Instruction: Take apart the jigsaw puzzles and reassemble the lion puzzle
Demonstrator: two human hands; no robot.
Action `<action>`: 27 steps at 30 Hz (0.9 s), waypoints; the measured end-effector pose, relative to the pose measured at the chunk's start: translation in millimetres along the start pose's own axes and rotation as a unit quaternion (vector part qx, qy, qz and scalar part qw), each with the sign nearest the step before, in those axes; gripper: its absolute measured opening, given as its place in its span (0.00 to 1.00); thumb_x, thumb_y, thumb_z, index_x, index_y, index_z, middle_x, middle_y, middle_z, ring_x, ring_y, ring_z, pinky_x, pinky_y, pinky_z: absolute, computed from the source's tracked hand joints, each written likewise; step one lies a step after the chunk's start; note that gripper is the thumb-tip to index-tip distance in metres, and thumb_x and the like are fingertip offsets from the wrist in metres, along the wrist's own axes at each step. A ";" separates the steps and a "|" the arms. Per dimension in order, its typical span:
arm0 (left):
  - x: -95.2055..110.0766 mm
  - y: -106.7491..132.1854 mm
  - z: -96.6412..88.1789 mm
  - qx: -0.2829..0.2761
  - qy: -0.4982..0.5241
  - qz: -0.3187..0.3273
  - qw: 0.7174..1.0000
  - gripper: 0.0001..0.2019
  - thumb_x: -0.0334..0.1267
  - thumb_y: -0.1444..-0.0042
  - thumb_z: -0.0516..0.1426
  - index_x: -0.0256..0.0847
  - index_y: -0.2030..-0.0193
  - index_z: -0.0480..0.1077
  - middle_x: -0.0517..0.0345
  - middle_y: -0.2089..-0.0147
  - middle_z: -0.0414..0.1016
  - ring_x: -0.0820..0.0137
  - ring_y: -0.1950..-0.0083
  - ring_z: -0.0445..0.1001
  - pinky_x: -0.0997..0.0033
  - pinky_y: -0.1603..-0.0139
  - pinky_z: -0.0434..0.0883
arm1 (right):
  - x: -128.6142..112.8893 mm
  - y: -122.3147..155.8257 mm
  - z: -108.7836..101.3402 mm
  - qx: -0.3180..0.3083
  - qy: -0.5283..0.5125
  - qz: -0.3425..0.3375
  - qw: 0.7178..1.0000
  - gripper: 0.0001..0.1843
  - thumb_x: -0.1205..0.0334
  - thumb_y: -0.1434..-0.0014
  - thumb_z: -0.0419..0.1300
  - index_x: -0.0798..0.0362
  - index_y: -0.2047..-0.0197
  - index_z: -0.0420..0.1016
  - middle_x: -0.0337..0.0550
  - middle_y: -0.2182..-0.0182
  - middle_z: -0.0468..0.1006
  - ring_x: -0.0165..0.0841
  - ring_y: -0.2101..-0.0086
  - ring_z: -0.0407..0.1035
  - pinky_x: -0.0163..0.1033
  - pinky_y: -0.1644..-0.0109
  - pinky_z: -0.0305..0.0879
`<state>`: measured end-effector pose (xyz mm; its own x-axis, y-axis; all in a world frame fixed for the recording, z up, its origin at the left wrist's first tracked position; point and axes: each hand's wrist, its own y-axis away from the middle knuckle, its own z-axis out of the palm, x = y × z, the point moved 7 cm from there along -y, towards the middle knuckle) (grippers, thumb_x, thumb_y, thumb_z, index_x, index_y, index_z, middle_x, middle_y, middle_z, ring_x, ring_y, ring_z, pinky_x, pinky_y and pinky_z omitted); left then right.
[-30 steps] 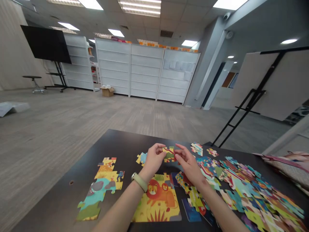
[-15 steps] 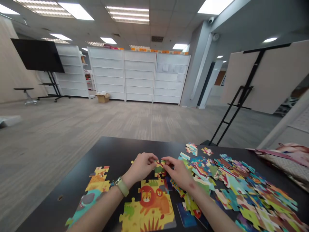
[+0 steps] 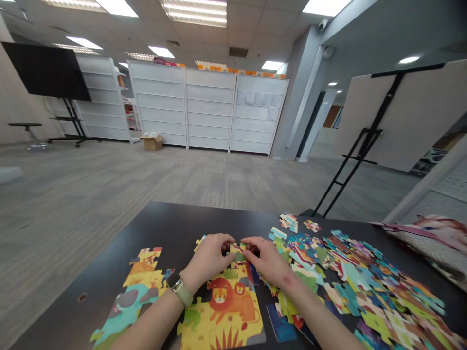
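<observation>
Across a dark bench (image 3: 171,221), a small green-and-yellow jigsaw piece (image 3: 237,252) is pinched from both sides, held closed between the curled fingers (image 3: 223,239) of the left hand (image 3: 206,260) and the fingers (image 3: 251,242) of the right hand (image 3: 266,262). It is held just above the top edge of an assembled lion section (image 3: 228,311). A second assembled section (image 3: 126,311) is laid to the left, and a loose heap of pieces (image 3: 361,287) is spread to the right. A pale band (image 3: 182,293) is worn on the left wrist. A patterned fabric bag (image 3: 434,243) is placed at the bench's far right corner, and white shelving (image 3: 207,107) is lined up beyond a carpeted floor (image 3: 146,180).
</observation>
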<state>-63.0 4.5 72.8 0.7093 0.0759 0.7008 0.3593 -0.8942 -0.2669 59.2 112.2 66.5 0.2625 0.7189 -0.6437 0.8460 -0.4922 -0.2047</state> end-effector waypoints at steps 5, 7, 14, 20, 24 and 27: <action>-0.7 1.8 0.1 -0.004 -0.048 0.004 0.999 0.11 0.37 0.48 0.65 0.44 0.56 0.78 0.57 0.60 0.79 0.61 0.56 0.74 0.65 0.54 0.68 | 1.1 -1.7 3.0 -0.017 0.029 -0.010 0.999 0.14 0.64 0.40 0.60 0.51 0.51 0.79 0.43 0.62 0.78 0.37 0.60 0.72 0.41 0.52 0.66; 0.4 3.3 -0.9 -0.002 -0.062 0.006 0.998 0.10 0.37 0.48 0.65 0.44 0.57 0.77 0.56 0.56 0.77 0.60 0.53 0.73 0.64 0.51 0.67 | 0.7 -1.1 2.9 -0.014 0.038 -0.010 0.999 0.12 0.65 0.41 0.61 0.51 0.53 0.79 0.44 0.60 0.78 0.39 0.57 0.71 0.42 0.50 0.65; -0.2 5.1 0.3 -0.006 -0.080 0.006 0.997 0.10 0.36 0.48 0.66 0.45 0.58 0.75 0.58 0.56 0.76 0.60 0.53 0.72 0.64 0.52 0.66 | -5.5 1.5 -0.9 -0.003 0.079 -0.014 0.997 0.07 0.65 0.40 0.58 0.50 0.58 0.75 0.43 0.59 0.76 0.38 0.56 0.69 0.42 0.50 0.62; -1.7 4.5 1.1 -0.002 -0.060 0.006 0.998 0.06 0.42 0.42 0.63 0.45 0.60 0.75 0.59 0.58 0.77 0.61 0.55 0.73 0.65 0.54 0.65 | 2.5 3.7 -19.4 -0.003 0.090 0.009 0.996 0.15 0.76 0.45 0.48 0.53 0.62 0.71 0.42 0.63 0.73 0.34 0.60 0.67 0.39 0.53 0.62; -2.1 2.9 -4.3 0.019 -0.003 -0.009 1.000 0.19 0.47 0.29 0.44 0.43 0.61 0.71 0.57 0.61 0.76 0.63 0.57 0.74 0.65 0.55 0.67 | 5.4 17.9 -27.2 -0.077 0.106 0.000 0.991 0.15 0.66 0.53 0.65 0.49 0.60 0.75 0.39 0.59 0.72 0.36 0.56 0.67 0.38 0.51 0.62; -1.2 3.1 -5.2 0.021 0.009 -0.006 1.000 0.19 0.49 0.29 0.43 0.43 0.59 0.71 0.55 0.59 0.77 0.62 0.55 0.74 0.63 0.53 0.68 | 12.1 25.1 -34.9 -0.110 0.122 0.023 0.986 0.20 0.55 0.57 0.72 0.47 0.60 0.78 0.39 0.57 0.73 0.39 0.53 0.66 0.39 0.49 0.62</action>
<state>-65.9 -0.6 74.6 0.6937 0.0773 0.7161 0.3933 -0.8736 -0.2867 99.8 125.7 79.3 0.3848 0.8075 -0.4470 0.9033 -0.4289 0.0027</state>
